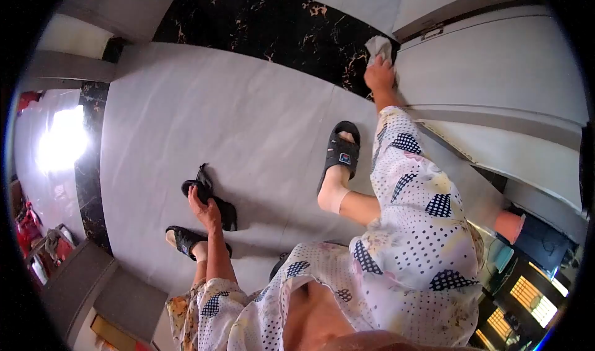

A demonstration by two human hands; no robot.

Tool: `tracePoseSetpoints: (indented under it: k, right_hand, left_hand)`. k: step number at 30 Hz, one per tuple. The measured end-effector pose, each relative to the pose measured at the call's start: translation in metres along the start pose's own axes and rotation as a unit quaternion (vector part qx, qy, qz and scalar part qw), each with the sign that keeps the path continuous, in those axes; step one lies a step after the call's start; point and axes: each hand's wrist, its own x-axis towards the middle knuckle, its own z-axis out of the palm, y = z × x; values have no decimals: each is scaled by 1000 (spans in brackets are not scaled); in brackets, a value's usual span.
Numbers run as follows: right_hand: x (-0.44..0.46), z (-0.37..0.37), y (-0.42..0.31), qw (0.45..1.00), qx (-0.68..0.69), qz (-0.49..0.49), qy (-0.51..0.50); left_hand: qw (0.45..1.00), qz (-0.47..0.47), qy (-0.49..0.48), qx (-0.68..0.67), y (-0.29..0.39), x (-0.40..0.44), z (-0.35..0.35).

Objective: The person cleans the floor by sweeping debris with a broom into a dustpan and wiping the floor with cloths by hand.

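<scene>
Clutching pale cloth (379, 45), R hand (379, 74); L hand (205, 210) at blk item (204, 188), grip unclear.

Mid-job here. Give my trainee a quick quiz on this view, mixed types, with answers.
1. Which hand is on the crumpled grey-white cloth?
2. True or false: the cloth is at the picture's left end of the black, gold-veined floor strip.
3. The left hand touches: A a white bowl; B a black item with a strap; C the floor strip.

Key: 1. The right hand. 2. False, right end. 3. B.
</scene>
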Motion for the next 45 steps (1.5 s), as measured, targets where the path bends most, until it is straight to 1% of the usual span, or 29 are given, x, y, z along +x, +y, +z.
tracePoseSetpoints:
  k: [2,3,4,5,7,11,13,14,15,16,17,19,21,22,23,25,26,28,29,31,33,34,37,38,39,40,41,42,45]
  right_hand:
    - [3,28,-12,994,55,94,-28]
    - [-12,20,-24,996,21,73,-38]
    - [-3,69,-30,994,-10,107,-17]
    - [-24,37,-52,989,-37,100,-103]
    - [-44,60,-78,989,-53,90,-104]
    - [-105,124,-135,993,-26,18,117]
    - [-153,131,-156,961,-105,-164,197]
    - [-184,98,-177,983,-52,-175,10]
    - [-206,120,-190,975,22,-219,20]
    - [-228,123,-202,941,-63,-330,33]
    - [-242,69,-205,890,-66,-451,-17]
    - [-229,92,-222,855,169,-463,-161]
    - [-204,-10,-216,819,381,-253,-348]
    - [-172,32,-217,852,355,-289,-254]
    - [-142,26,-211,884,303,-261,-240]
    - [-83,8,-172,893,379,-224,-89]
    - [-52,-1,-146,921,301,-246,24]
    - [-20,-29,-95,930,329,-163,34]
    - [10,-8,-58,946,231,-204,105]
    - [26,24,-12,960,177,-179,121]
    - [0,51,-19,959,35,-218,177]
    - [-16,71,-36,942,61,-218,249]
    - [-92,64,-112,912,172,-313,200]
    - [-119,70,-133,869,203,-377,249]
    - [-148,71,-162,864,388,-312,78]
    - [-173,97,-182,852,328,-374,164]
    - [-208,80,-200,825,405,-394,25]
    - [-237,86,-216,785,451,-424,-18]
    - [-284,101,-223,722,400,-565,-1]
  left_hand:
    - [999,3,2,38,1,0,6]
    - [998,4,4,56,5,0,10]
    - [998,1,9,63,4,0,15]
    - [997,9,11,75,3,3,19]
    - [994,23,11,102,1,5,24]
    - [995,43,14,90,13,12,28]
    - [994,48,3,102,11,15,34]
    - [993,51,1,106,5,15,37]
    - [992,55,-1,110,0,15,41]
    - [991,60,-2,116,-3,17,42]
    - [993,57,-19,99,-1,20,40]
    - [995,38,-52,74,11,16,30]
    - [996,46,-68,35,16,15,23]
    - [997,44,-66,19,15,14,20]
    - [997,41,-63,2,16,11,19]
    - [996,62,-44,48,23,4,13]
    - [997,63,-34,33,28,1,11]
    - [997,69,-8,15,29,-1,14]
    - [997,72,3,9,26,0,17]
    - [996,87,14,25,24,1,21]
    - [995,88,13,42,25,1,23]
    - [995,92,9,46,26,3,24]
    - [994,101,-2,46,34,4,25]
    - [994,103,-2,45,34,5,29]
    - [993,105,-2,44,32,6,31]
    - [994,98,-5,38,32,6,32]
    - [995,94,-6,31,33,6,33]
    - [996,91,-5,19,32,8,33]
    - [995,69,-73,-11,20,13,37]
